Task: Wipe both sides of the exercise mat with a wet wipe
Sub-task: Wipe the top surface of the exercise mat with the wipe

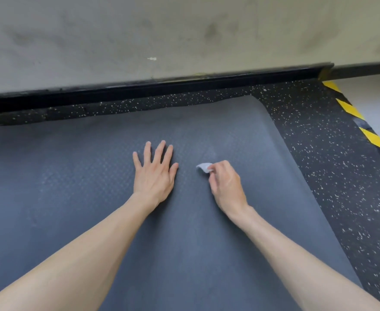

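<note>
A dark grey-blue exercise mat (72, 171) with a fine embossed texture lies flat on the floor and fills most of the view; its rounded far-right corner shows near the wall. My left hand (154, 173) rests palm down on the mat with its fingers spread and straight. Just to its right, my right hand (226, 182) pinches a small pale wet wipe (203, 167) between fingertips and thumb, the wipe sticking out to the left just above or on the mat surface.
Black speckled rubber flooring (332, 176) borders the mat at the back and right. A stained grey wall (184, 34) with a black baseboard (153, 86) runs along the back. Yellow-and-black hazard tape (364, 129) edges the flooring at the far right.
</note>
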{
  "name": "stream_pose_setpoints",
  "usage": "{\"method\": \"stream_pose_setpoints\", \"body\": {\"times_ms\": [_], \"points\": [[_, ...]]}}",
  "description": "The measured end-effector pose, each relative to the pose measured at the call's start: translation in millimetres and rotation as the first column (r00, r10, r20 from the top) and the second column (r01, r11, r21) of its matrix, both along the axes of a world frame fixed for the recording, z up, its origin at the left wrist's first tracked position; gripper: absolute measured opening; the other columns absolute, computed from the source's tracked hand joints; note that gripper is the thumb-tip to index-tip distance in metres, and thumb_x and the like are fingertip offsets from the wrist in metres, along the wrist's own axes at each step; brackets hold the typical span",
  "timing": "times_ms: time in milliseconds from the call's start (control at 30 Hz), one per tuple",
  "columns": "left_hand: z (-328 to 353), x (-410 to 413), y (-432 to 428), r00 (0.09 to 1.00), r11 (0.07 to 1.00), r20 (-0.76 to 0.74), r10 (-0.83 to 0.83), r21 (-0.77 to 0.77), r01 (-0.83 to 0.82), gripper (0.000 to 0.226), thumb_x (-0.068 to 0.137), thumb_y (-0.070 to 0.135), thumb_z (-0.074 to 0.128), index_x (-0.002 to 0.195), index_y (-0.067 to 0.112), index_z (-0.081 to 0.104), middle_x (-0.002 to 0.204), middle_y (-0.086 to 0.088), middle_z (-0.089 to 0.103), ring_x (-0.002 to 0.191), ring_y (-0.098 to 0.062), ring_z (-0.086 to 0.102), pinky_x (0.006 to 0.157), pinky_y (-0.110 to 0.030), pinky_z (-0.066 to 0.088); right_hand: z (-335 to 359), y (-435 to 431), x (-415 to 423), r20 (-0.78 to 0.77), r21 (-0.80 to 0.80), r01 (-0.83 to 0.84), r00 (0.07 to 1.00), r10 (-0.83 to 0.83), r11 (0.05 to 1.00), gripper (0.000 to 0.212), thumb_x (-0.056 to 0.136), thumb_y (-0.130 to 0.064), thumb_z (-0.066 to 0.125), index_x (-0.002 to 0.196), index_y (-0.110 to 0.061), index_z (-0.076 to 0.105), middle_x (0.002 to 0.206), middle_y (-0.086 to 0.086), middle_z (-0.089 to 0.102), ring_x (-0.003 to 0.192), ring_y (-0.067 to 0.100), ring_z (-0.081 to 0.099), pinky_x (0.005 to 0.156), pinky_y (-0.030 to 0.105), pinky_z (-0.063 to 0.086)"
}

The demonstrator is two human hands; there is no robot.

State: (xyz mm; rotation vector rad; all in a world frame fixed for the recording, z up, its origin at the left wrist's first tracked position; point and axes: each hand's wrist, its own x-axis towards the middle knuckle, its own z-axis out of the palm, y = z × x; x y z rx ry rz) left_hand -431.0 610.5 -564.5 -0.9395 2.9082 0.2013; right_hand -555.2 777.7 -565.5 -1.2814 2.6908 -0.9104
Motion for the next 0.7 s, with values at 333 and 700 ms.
{"method": "stream_pose_setpoints", "body": {"times_ms": [333, 700], "points": [[-9.8, -10.7, 1.9, 1.0, 1.0, -0.001, 0.014, 0.016, -0.014, 0.067, 0.1, 0.053, 0.001, 0.161, 0.027, 0.005, 0.169, 0.005, 0.003, 0.154, -0.036, -0.007, 0.121, -0.061, -0.002, -0.1, -13.0, -39.2, -0.04, 0.005, -0.133, 0.99, 0.133, 0.991, 0.01, 0.088, 0.003, 0.059, 0.093, -0.004, 0.063, 0.09, 0.009, 0.055, 0.073, 0.028, 0.058, 0.072, 0.032, 0.045], [-2.6, -15.4, 0.9, 0.999, 0.999, 0.031, 0.016, -0.033, -0.015, 0.069, 0.099, 0.051, 0.019, 0.156, 0.015, 0.034, 0.161, -0.005, 0.036, 0.147, -0.043, 0.028, 0.115, -0.064, 0.025, 2.1, -59.4, -14.6, 0.02, -0.054, -0.174, 0.984, 0.176, 0.983, 0.017, 0.084, 0.003, 0.058, 0.095, -0.006, 0.067, 0.092, 0.007, 0.061, 0.082, 0.02, 0.058, 0.081, 0.024, 0.047]]}}
